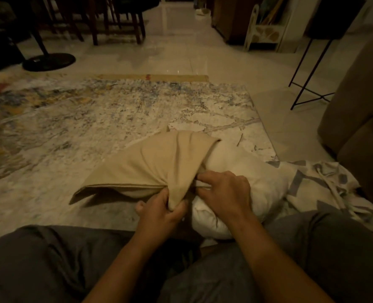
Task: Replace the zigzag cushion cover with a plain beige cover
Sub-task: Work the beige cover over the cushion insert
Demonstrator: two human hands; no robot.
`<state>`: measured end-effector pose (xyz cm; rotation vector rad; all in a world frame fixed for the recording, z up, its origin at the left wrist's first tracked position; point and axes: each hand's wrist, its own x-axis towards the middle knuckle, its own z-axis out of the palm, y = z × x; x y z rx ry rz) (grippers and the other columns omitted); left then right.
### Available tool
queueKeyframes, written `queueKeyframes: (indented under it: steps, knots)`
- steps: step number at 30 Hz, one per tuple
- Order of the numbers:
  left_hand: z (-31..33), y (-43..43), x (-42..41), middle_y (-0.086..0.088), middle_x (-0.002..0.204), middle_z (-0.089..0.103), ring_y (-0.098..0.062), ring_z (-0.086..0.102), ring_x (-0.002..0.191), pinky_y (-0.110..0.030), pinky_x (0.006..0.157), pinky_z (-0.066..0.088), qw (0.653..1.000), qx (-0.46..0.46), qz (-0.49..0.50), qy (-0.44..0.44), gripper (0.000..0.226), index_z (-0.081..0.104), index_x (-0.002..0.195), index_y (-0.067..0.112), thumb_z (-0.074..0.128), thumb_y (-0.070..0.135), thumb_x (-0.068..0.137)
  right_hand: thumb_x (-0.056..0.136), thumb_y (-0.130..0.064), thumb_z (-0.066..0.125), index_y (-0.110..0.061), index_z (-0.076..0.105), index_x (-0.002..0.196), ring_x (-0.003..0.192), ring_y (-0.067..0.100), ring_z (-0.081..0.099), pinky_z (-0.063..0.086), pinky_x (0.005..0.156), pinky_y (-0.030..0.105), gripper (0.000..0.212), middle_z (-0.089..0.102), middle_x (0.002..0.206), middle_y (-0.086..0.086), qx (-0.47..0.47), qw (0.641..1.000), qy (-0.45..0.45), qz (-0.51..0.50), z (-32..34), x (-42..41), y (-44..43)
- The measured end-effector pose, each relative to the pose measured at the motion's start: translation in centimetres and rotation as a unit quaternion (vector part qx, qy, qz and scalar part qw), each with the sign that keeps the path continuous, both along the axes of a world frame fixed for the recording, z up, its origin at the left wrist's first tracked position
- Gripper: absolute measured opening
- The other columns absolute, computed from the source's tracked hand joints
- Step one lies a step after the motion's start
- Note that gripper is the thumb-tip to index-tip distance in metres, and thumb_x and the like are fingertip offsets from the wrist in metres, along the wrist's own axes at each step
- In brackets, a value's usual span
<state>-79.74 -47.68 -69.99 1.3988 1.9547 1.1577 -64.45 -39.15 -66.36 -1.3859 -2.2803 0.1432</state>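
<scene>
The left hand (pixel 161 212) pinched a fold of the plain beige fabric cover (pixel 150 171), partly drawn over the white cushion insert (pixel 257 178) on the mottled rug (pixel 93 119). The right hand (pixel 227 193), fingers curled, pressed on the insert at the cover's opening. The crumpled grey-and-white zigzag cover (pixel 325 182) lay beside it, to the right.

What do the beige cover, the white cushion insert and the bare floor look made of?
The beige cover: matte woven cloth, perhaps cotton; it drapes in soft folds. The white cushion insert: thin fabric over soft filling; it bulges and dents. The bare floor: glossy tile or polished stone; reflections, joint lines.
</scene>
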Motion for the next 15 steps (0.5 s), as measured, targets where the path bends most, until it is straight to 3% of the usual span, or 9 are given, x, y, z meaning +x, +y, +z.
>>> queueKeyframes:
  steps: [3,5,7,9,11,13,15]
  knots:
    - [-1.3,0.1,-0.2,0.015,0.098,0.066,-0.008,0.060,0.100,-0.047,0.097,0.040,0.997,-0.025,0.018,0.069,0.043,0.055,0.103,0.032,0.054,0.066,0.076,0.088,-0.048,0.058,-0.039,0.070,0.103,0.092,0.023,0.066,0.048,0.071,0.033,0.021,0.073,0.099,-0.006,-0.088,0.996,0.003,0.015,-0.2,-0.4,0.5]
    - [-1.0,-0.1,0.5,0.015,0.085,0.064,-0.017,0.065,0.093,-0.037,0.082,0.045,0.998,0.002,0.028,0.055,0.031,0.054,0.093,0.029,0.059,0.059,0.086,0.088,-0.047,0.059,-0.032,0.070,0.099,0.090,0.025,0.066,0.048,0.069,0.033,0.022,0.073,0.097,-0.004,-0.088,0.996,0.015,0.007,-0.5,-0.6,0.5]
    - [-0.6,-0.4,1.9,0.010,0.070,0.062,-0.021,0.067,0.080,-0.033,0.066,0.046,1.000,-0.002,0.010,0.002,0.042,0.055,0.080,0.021,0.052,0.062,0.089,0.087,-0.042,0.062,-0.026,0.073,0.091,0.086,0.021,0.067,0.047,0.068,0.031,0.020,0.074,0.092,-0.005,-0.094,0.993,0.073,-0.021,-0.2,-0.7,0.9]
    - [0.2,-1.2,4.1,0.004,0.073,0.066,-0.016,0.065,0.075,-0.038,0.067,0.052,0.998,0.004,-0.008,-0.068,0.054,0.059,0.082,0.015,0.044,0.067,0.087,0.085,-0.035,0.067,-0.023,0.075,0.080,0.079,0.016,0.066,0.046,0.064,0.029,0.015,0.073,0.083,-0.008,-0.113,0.979,0.160,-0.061,0.7,-0.4,1.8]
    - [1.4,-1.6,6.1,0.008,0.077,0.068,-0.008,0.063,0.074,-0.034,0.071,0.053,0.986,0.034,-0.026,-0.160,0.043,0.061,0.086,0.019,0.049,0.060,0.090,0.081,-0.032,0.072,-0.022,0.073,0.069,0.073,0.013,0.066,0.047,0.061,0.028,0.015,0.069,0.071,-0.012,-0.122,0.960,0.233,-0.094,2.0,0.1,2.6]
    - [2.6,-1.5,7.4,0.010,0.096,0.072,-0.004,0.067,0.092,-0.025,0.082,0.053,0.961,0.044,-0.048,-0.269,0.025,0.064,0.105,0.023,0.056,0.045,0.095,0.077,-0.034,0.076,-0.024,0.071,0.065,0.070,0.010,0.064,0.049,0.062,0.028,0.017,0.066,0.066,-0.017,-0.137,0.946,0.271,-0.116,2.5,0.5,2.8]
    - [2.9,-1.4,7.9,0.009,0.112,0.071,-0.007,0.066,0.107,-0.023,0.088,0.052,0.949,0.057,-0.052,-0.304,0.032,0.057,0.121,0.022,0.064,0.034,0.092,0.075,-0.039,0.076,-0.026,0.068,0.064,0.069,0.009,0.064,0.051,0.063,0.030,0.019,0.066,0.066,-0.017,-0.161,0.942,0.274,-0.110,2.3,0.7,2.5]
